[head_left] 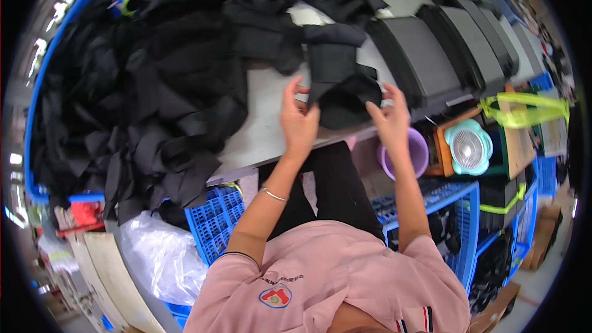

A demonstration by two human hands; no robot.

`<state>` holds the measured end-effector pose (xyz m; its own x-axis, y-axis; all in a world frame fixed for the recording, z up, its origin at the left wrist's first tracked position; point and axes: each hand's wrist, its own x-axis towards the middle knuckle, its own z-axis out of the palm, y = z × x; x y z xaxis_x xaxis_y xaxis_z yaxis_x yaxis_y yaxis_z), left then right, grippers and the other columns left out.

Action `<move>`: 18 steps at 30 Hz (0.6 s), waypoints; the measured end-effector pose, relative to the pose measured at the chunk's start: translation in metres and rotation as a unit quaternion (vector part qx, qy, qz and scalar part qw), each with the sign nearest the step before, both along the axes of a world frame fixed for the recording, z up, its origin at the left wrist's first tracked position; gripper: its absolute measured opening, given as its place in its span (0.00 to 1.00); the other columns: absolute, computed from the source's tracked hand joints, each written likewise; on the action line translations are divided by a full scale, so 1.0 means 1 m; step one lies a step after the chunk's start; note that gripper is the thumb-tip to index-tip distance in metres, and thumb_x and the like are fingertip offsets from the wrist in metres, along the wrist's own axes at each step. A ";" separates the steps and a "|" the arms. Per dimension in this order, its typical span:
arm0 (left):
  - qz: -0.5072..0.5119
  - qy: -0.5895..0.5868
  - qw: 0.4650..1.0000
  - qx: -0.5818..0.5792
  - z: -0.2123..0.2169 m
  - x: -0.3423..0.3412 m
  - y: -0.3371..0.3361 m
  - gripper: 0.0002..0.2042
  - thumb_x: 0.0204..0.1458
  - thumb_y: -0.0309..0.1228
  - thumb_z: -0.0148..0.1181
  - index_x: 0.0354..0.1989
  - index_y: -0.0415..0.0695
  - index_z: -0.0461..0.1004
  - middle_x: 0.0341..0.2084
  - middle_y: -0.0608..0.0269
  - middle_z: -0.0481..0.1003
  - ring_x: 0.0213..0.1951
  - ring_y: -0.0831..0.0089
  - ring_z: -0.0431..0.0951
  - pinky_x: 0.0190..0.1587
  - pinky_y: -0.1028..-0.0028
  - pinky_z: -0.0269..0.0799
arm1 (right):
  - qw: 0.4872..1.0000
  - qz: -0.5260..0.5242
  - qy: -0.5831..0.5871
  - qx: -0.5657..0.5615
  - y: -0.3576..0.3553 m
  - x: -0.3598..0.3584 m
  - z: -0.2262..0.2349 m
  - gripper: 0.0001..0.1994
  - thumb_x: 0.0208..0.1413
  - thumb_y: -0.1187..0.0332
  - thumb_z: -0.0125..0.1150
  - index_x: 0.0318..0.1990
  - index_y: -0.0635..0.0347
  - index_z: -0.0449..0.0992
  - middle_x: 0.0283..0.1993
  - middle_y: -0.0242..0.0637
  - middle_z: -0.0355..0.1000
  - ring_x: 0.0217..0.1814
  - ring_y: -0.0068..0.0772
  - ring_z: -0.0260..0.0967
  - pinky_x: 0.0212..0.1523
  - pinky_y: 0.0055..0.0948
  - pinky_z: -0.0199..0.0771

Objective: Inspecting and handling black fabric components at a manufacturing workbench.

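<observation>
A black fabric piece (pixel 333 65) lies on the grey tabletop before me, with a folded flap at its far end and a rounded, pouch-like opening at its near end. My left hand (pixel 298 117) is at the left edge of this opening, thumb touching the cloth and fingers apart, loosely bent. On the opposite side, my right hand (pixel 391 117) has its thumb and fingers spread around the right edge. Neither hand shows a firm grip. The fingertips next to the cloth are partly hidden.
A large blue bin (pixel 32 117) overflows with black fabric pieces (pixel 166 86) at left. Dark grey padded panels (pixel 419 49) stand in a row at right. Below the table edge are a purple bucket (pixel 412 154), a small turquoise fan (pixel 470 147) and blue crates (pixel 431 200).
</observation>
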<state>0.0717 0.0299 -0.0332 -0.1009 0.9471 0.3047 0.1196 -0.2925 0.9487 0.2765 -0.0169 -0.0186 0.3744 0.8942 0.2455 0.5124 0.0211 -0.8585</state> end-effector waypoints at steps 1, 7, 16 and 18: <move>0.005 0.001 1.000 -0.010 0.000 -0.001 -0.001 0.32 0.44 0.19 0.65 0.62 0.42 0.63 0.42 0.63 0.74 0.23 0.79 0.67 0.28 0.75 0.68 | 1.000 -0.003 0.002 0.025 0.001 0.006 0.005 0.29 0.50 0.68 0.71 0.60 0.57 0.68 0.45 0.32 0.68 0.28 0.15 0.65 0.30 0.20 0.67; 0.020 -0.057 0.997 -0.048 0.005 -0.006 -0.032 0.35 0.47 0.31 0.70 0.63 0.40 0.60 0.53 0.62 0.68 0.33 0.81 0.71 0.34 0.78 0.70 | 0.874 -0.133 -0.447 0.136 0.039 0.101 0.031 0.26 0.54 0.60 0.69 0.59 0.59 0.72 0.55 0.50 0.71 0.57 0.53 0.68 0.60 0.45 0.64; -0.011 -0.135 0.989 -0.065 0.019 -0.017 -0.071 0.27 0.52 0.25 0.63 0.61 0.45 0.64 0.48 0.67 0.69 0.29 0.85 0.69 0.31 0.82 0.67 | 0.895 0.004 -0.442 -0.051 0.084 0.198 0.013 0.21 0.61 0.57 0.59 0.55 0.61 0.75 0.50 0.47 0.72 0.53 0.48 0.71 0.50 0.40 0.70; -0.033 -0.151 0.986 -0.059 0.022 -0.017 -0.076 0.25 0.52 0.26 0.63 0.60 0.44 0.65 0.46 0.66 0.71 0.29 0.84 0.69 0.30 0.82 0.67 | 0.867 -0.005 -0.497 -0.046 0.084 0.191 0.012 0.19 0.63 0.59 0.57 0.56 0.60 0.75 0.50 0.46 0.73 0.52 0.48 0.71 0.49 0.41 0.71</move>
<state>0.0547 -0.0464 -0.0113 -0.1071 0.9816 0.1579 -0.1884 -0.1760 0.9662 0.4671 0.0666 -0.0063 0.0271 0.9250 0.3789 0.9994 -0.0328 0.0086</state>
